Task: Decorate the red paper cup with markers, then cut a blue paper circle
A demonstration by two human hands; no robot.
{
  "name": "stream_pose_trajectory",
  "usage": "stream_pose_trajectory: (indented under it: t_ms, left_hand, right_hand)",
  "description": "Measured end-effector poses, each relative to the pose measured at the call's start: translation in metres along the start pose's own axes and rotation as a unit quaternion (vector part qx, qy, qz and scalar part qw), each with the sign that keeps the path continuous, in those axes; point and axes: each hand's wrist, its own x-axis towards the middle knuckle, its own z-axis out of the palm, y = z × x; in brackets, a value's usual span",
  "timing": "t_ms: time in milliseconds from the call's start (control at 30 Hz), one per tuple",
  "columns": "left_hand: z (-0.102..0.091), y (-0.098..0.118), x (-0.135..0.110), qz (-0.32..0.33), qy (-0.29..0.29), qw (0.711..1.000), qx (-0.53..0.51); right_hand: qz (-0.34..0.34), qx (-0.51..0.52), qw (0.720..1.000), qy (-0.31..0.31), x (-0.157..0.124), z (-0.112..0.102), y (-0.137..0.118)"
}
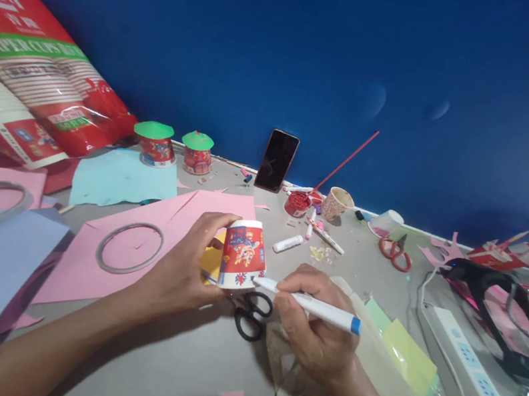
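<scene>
Head view, left hand (180, 275): you're gripping the upturned red printed paper cup (243, 254).
Right hand (311, 327): you're pinching a white blue-capped marker (312, 306), tip touching cup.

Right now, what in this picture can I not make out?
- Head view: blades of the black scissors, hidden behind the left hand and the paper cup.
- The yellow paper, mostly covered by that hand.
- Middle of the marker, wrapped by the right hand.
- Pack of cups, cut off by the left edge.
- Print on the cup: too small.
</scene>
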Motion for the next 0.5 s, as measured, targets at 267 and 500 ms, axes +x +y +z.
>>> stream_pose_trajectory:
  t_ms: [267, 500]
  left_hand:
    - [0.0010, -0.0069, -0.0015, 0.016, 0.006, 1.000, -0.001]
    - [0.0011, -0.0022, -0.0009, 0.009, -0.006, 1.000, 0.001]
  right_hand:
    - [0.018, 0.011, 1.000, 0.016, 0.0012, -0.0017, -0.0023]
    - [0.014, 0.009, 1.000, 0.014, 0.0008, -0.0010, -0.0013]
